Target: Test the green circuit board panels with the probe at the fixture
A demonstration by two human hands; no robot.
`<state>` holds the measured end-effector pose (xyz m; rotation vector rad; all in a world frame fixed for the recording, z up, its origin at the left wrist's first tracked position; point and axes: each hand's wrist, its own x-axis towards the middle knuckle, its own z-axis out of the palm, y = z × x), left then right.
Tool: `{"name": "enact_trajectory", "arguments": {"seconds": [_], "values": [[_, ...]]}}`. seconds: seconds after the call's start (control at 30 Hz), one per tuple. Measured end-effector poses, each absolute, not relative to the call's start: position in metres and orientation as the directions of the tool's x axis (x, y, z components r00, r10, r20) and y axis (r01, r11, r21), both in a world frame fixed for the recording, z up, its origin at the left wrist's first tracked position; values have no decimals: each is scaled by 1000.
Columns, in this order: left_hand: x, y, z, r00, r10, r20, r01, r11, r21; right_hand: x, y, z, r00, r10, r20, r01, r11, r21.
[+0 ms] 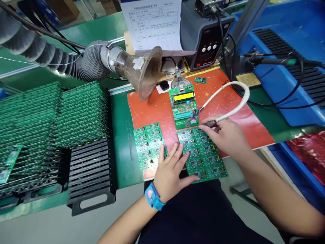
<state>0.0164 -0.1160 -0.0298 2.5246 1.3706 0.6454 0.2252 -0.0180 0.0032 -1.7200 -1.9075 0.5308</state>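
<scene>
My left hand, with a blue watch on the wrist, is spread out between two green circuit board panels. Its fingertips reach the edges of the left panel and the right panel. At the top edge of the right panel, my right hand grips a dark-ended probe on a white wrapped cable; its tip is partly hidden by the fingers. That cable runs to a green programmer board with a lit yellow display and a teal chip socket, just above the right panel.
Black racks packed with upright circuit boards stand at left. A fume extraction funnel overhangs the red mat. Behind are a soldering unit and a printed sheet. Blue bins stand at right.
</scene>
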Motion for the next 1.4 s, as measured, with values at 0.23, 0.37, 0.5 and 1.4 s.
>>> {"name": "enact_trajectory", "arguments": {"seconds": [0.23, 0.37, 0.5, 1.4], "values": [[17, -118, -27, 450, 863, 230, 751, -505, 426, 226, -19, 5, -95, 989, 115, 772, 146, -618], [23, -117, -17, 430, 870, 240, 741, -492, 457, 228, -16, 3, -112, 986, 124, 762, 165, -626], [44, -106, -12, 543, 793, 275, 649, -604, 462, 229, -15, -1, -110, 983, 149, 751, 180, -635], [14, -124, -37, 443, 805, 394, 598, -593, 539, 228, -15, 6, -92, 996, 17, 704, 77, -706]]}}
